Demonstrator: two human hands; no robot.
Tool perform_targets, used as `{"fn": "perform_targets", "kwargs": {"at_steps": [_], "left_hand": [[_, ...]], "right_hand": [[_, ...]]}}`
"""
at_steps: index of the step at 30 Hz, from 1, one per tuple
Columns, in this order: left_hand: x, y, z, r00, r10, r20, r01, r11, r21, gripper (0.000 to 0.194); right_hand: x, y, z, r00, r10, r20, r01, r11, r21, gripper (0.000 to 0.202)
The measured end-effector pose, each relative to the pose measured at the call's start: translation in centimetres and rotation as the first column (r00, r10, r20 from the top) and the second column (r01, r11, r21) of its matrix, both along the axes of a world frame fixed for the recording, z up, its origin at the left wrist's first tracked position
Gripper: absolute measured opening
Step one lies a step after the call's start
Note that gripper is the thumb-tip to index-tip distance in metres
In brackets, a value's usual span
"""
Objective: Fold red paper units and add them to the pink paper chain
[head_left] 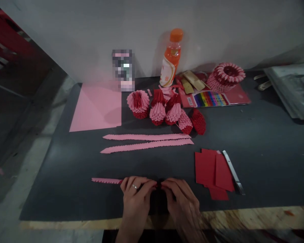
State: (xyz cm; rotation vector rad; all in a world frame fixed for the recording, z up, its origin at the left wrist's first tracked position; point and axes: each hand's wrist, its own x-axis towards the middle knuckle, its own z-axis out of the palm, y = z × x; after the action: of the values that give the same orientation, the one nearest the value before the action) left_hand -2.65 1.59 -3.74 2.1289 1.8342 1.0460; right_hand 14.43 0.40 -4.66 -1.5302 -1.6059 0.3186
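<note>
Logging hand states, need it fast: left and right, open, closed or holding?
Left hand: closed, holding a narrow pink zigzag-edged paper strip.
Right hand: closed, fingertips pinching a small dark red paper piece, shape unclear.

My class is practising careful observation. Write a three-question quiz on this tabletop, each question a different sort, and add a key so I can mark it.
1. Multiple choice. Where can a ring be seen?
A) on the right hand
B) on neither hand
C) on the left hand

2. True or false? The slim metallic tool lies to the right of the red paper pieces.

3. Fill in the number. A toothed pink strip sticks out to the left of the left hand; farther from the person lie ___ long pink strips.

Key: 1. C; 2. True; 3. two
</note>
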Motion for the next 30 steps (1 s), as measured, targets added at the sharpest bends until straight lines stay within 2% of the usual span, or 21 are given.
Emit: {"fn": "perform_targets", "kwargs": {"at_steps": [8,15,21,30], "left_hand": [[0.1,-0.2,0.2,1.000,0.011,-0.023,-0.011,1.000,-0.026,0.042],[-0.1,0.1,0.2,1.000,-0.013,-0.021,0.013,1.000,0.007,0.044],[-0.1,0.0,0.0,1.000,-0.013,-0.026,0.013,1.000,-0.001,0.042],[-0.3,0.1,0.4,0.998,-0.040,-0.038,0.040,0.999,0.011,0.045]], "right_hand": [[0.2,-0.3,-0.1,0.999,0.017,0.039,-0.018,1.000,0.025,0.030],[0.5,0.1,0.4,0.994,0.014,0.107,-0.023,0.996,0.081,0.026],[1.1,0.2,1.1,0.986,0.064,0.153,-0.077,0.994,0.079,0.031],[1.2,0.3,1.2,0.958,0.140,0.251,-0.160,0.985,0.061,0.034]]}}
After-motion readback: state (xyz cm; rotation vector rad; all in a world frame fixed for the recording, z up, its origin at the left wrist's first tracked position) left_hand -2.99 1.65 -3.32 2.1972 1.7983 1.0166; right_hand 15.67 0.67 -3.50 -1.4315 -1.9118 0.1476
